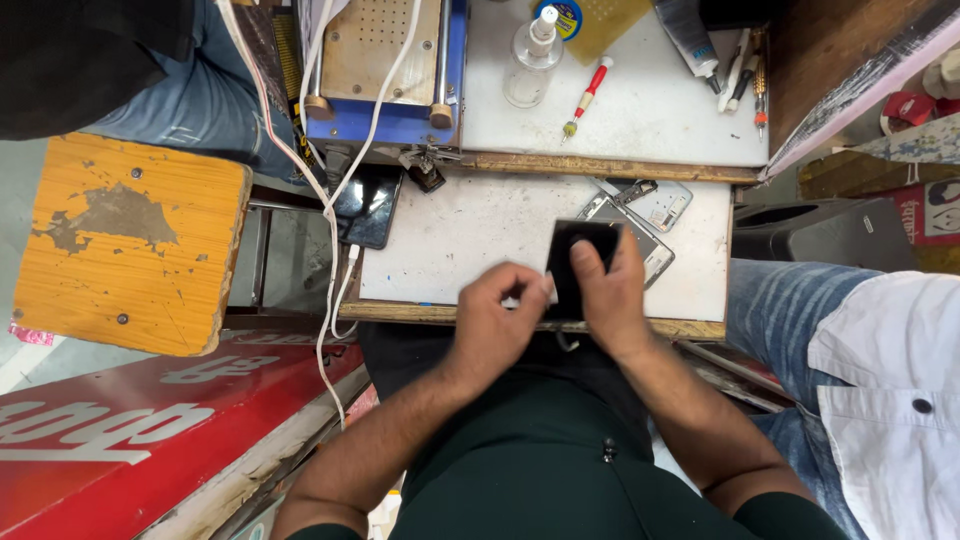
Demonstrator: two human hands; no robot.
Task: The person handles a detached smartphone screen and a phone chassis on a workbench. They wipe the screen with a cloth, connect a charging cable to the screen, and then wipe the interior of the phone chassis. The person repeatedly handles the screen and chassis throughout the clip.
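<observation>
Scuffed white worktop at a cluttered repair bench: I see the right hand clamp a flat black rectangular phone screen panel near the front edge, thumb on top, while the left hand pinches closed at its left edge. I judge steady pressure and slow peeling safest; a silver phone frame lies just behind.

Right hand wrapped around a black phone screen over the white worktop — left hand pinching at its left edge. Just behind, a stripped phone frame. Farther back — red-handled screwdriver, clear bottle, blue machine.
</observation>
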